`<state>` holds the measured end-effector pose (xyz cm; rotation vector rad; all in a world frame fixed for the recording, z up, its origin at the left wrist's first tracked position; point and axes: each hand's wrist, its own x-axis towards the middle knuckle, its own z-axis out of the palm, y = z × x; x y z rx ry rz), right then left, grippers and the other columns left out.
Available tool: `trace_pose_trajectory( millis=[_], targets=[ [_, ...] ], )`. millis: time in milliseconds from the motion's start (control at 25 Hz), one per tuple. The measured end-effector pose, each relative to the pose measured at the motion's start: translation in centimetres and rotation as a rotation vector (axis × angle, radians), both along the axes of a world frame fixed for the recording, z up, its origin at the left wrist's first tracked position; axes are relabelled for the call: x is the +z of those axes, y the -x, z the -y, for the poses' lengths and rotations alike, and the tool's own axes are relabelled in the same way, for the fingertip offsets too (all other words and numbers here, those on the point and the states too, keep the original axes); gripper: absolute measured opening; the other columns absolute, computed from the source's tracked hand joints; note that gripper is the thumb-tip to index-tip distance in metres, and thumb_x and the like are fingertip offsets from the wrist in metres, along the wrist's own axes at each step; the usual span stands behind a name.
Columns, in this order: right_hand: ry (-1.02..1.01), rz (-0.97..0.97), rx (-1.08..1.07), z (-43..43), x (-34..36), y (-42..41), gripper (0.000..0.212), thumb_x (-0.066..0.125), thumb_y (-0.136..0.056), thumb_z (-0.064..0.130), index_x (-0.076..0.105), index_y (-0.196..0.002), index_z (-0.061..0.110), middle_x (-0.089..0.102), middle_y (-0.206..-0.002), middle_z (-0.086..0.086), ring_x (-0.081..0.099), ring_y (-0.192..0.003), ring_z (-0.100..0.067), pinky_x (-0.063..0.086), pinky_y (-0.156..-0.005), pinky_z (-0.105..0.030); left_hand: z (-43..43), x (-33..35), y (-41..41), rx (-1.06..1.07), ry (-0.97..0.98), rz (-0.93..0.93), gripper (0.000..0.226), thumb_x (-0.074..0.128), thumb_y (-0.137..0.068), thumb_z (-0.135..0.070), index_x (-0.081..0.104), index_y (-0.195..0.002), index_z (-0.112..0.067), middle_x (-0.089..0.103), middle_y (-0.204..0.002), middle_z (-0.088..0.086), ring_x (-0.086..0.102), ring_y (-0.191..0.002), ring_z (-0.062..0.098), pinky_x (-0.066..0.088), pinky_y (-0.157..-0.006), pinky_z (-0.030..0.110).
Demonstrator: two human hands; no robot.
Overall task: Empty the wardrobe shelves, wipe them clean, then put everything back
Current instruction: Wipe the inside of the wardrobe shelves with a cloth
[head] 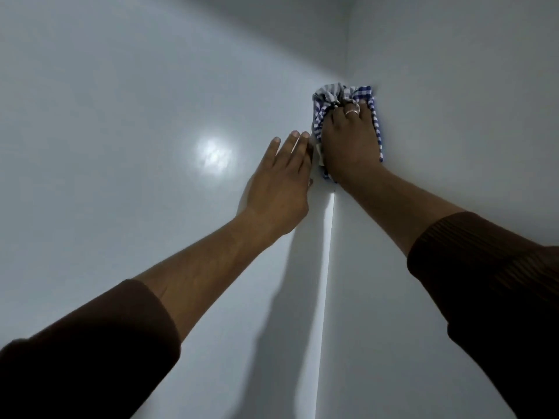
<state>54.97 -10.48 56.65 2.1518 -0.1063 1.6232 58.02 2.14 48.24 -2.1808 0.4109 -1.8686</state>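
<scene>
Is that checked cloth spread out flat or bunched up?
Bunched up. The cloth is crumpled into folds under the right hand, which presses it against the white panel beside the corner.

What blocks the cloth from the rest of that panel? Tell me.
Nothing visible does. The right hand presses the checked cloth on the white panel near the corner; the left hand lies flat on the adjoining surface.
</scene>
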Motion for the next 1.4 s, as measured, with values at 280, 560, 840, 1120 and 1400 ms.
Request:
trace_pose_trajectory(
  millis=[280,560,840,1120,1400],
  targets=[
    [0.017,-0.074,0.092,1.0,-18.0,0.7,0.066,0.057,-0.084,0.016,0.040,-0.142,-0.010,0.050,-0.140,-0.026,0.042,-0.135,-0.042,0.021,-0.122,-0.052,-1.9,-15.2,1.4,-0.001,0.002,-0.074,0.060,0.016,-0.111,-0.030,-0.003,-0.159,-0.001,-0.007,-0.168,0.018,-0.007,-0.156,0.031,0.008,-0.126,0.049],
    [0.063,-0.160,0.151,2.0,-35.3,2.1,0.062,0.057,-0.077,0.011,0.051,-0.137,-0.005,0.054,-0.135,-0.023,0.050,-0.128,-0.040,0.030,-0.118,-0.051,-2.6,-24.5,3.9,0.017,0.027,-0.210,0.064,0.019,-0.110,-0.031,-0.009,-0.158,0.001,-0.012,-0.167,0.018,-0.009,-0.156,0.032,0.009,-0.126,0.049],
    [0.203,-0.431,0.125,2.9,-52.6,4.6,0.056,0.060,-0.074,0.011,0.062,-0.129,-0.001,0.063,-0.124,-0.018,0.056,-0.120,-0.036,0.024,-0.120,-0.049,-2.6,-35.6,5.8,0.018,0.027,-0.405,0.065,0.024,-0.111,-0.030,-0.010,-0.158,0.000,-0.015,-0.167,0.017,-0.010,-0.155,0.033,0.010,-0.125,0.049],
    [0.280,-0.744,0.173,3.4,-62.0,5.6,0.051,0.036,-0.076,0.013,0.077,-0.105,0.003,0.073,-0.092,-0.009,0.067,-0.098,-0.028,0.041,-0.112,-0.045,-2.5,-36.7,5.6,0.004,0.064,-0.394,0.065,0.024,-0.111,-0.028,-0.011,-0.158,-0.002,-0.016,-0.168,0.014,-0.011,-0.156,0.030,0.009,-0.126,0.048],
    [0.299,-0.648,0.309,4.3,-56.3,6.5,0.041,0.076,-0.060,0.022,0.077,-0.100,0.010,0.072,-0.101,-0.006,0.062,-0.107,-0.028,0.040,-0.113,-0.051,-2.2,-35.3,6.3,0.012,0.022,-0.385,0.063,0.030,-0.110,-0.028,0.002,-0.160,0.000,-0.001,-0.168,0.019,0.002,-0.156,0.036,0.011,-0.125,0.051]
  ],
)
